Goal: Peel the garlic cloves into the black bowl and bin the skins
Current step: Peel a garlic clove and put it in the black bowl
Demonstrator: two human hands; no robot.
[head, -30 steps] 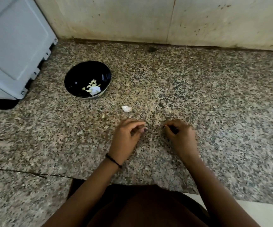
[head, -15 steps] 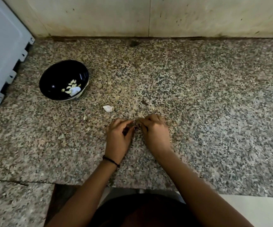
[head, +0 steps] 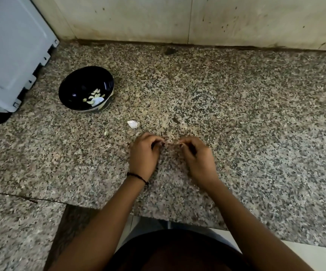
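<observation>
Left grip [head: 144, 153] and right grip [head: 196, 155] curl fingertip to fingertip over the bench [head: 256, 133], likely peeling; whether they pinch anything, I cannot tell.

Head-worn view, downward over countertop [head: 246, 124]

I read the speckled counter [head: 256, 118] as free all across the right, back to the far wall [head: 177, 20]. At far left the black bowl [head: 70, 90] stands near a white appliance [head: 11, 55]. A loose garlic piece [head: 132, 124] lies near-right of the bowl.
</observation>
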